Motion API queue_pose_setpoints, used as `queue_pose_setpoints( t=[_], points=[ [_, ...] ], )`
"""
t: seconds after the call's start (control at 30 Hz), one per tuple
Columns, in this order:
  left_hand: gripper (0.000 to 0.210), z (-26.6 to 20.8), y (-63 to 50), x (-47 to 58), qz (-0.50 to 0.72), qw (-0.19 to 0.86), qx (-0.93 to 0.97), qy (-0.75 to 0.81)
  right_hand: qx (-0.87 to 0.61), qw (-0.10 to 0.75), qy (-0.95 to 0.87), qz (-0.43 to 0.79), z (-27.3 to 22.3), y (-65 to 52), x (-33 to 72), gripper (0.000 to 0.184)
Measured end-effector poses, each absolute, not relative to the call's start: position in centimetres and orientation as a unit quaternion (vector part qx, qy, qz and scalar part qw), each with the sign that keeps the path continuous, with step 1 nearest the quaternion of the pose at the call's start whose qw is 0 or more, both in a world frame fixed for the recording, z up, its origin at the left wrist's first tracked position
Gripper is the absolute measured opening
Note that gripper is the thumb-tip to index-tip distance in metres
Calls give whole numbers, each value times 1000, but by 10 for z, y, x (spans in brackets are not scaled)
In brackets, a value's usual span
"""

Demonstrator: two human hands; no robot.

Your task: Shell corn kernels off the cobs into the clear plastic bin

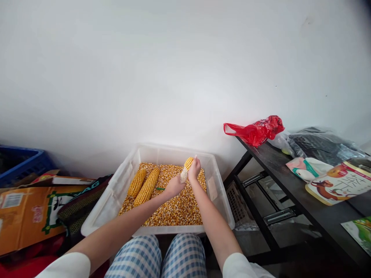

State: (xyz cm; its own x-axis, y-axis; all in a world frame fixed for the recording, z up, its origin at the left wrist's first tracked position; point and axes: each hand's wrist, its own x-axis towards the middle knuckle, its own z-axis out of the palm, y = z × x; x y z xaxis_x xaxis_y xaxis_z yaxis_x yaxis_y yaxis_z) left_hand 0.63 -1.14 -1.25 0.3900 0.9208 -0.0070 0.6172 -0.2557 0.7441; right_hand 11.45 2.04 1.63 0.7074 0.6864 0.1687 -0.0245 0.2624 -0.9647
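Both my hands are closed on one corn cob (188, 163) above the bin. Its upper end still carries yellow kernels, while the lower part is bare and whitish. My left hand (174, 187) grips the bare lower end. Around the upper end, on the kernels, is my right hand (194, 170). Below them, loose corn kernels (176, 214) fill the bottom of a translucent plastic bin (218, 189). Two full corn cobs (147, 188) lie on the kernels at the left. A small green strip (160, 189) shows beside my left hand; its kind is unclear.
Right of the bin stands a black table (278, 170) bearing a red plastic bag (257, 130) and several packages (337, 183). A grey crate (237, 204) sits beneath it. To the left are a cardboard box (29, 216), a dark mesh bag (78, 210) and a blue crate (26, 166). A white wall rises behind.
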Motion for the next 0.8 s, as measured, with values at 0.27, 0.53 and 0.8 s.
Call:
queue_pose_setpoints(
  t=[0.27, 0.53, 0.8],
  points=[
    [36, -9, 3, -2, 220, 556, 694, 403, -466, 715, -152, 500, 26, 26, 144, 39],
    [27, 2, 2, -7, 160, 162, 819, 527, -383, 766, -62, 513, 21, 29, 139, 35],
    [41, 3, 1, -4, 191, 414, 774, 439, -400, 793, -190, 418, 22, 31, 133, 42]
  ],
)
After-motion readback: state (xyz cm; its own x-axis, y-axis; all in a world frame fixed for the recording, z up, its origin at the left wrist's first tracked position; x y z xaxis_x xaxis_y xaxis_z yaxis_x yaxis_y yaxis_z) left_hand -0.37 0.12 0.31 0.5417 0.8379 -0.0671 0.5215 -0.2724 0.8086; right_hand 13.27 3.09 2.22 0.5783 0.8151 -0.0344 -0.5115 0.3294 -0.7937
